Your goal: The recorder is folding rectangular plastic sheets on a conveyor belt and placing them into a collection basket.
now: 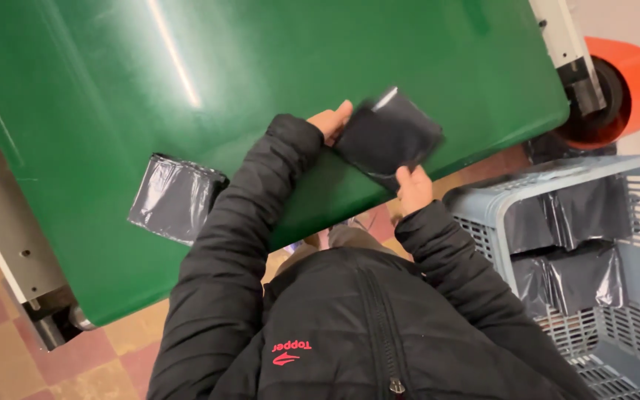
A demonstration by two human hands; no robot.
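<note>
Folded black plastic bag (388, 137), blurred, sits pinched between my left hand (330, 121) and right hand (413, 189), each grip closed on an edge, above the green table (112, 89). Another bag (174, 198) lies left of my grip; a grey crate (498, 204) stands right.

A folded black bag (174, 197) lies flat on the green conveyor belt (112, 89).

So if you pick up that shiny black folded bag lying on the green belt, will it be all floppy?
Probably floppy: the folded black bag looks like thin, wrinkled plastic film, lying flat on the green belt. It is likely very light for its size. Its glossy surface suggests it may be a bit slippery and could slide easily if pushed.
</note>
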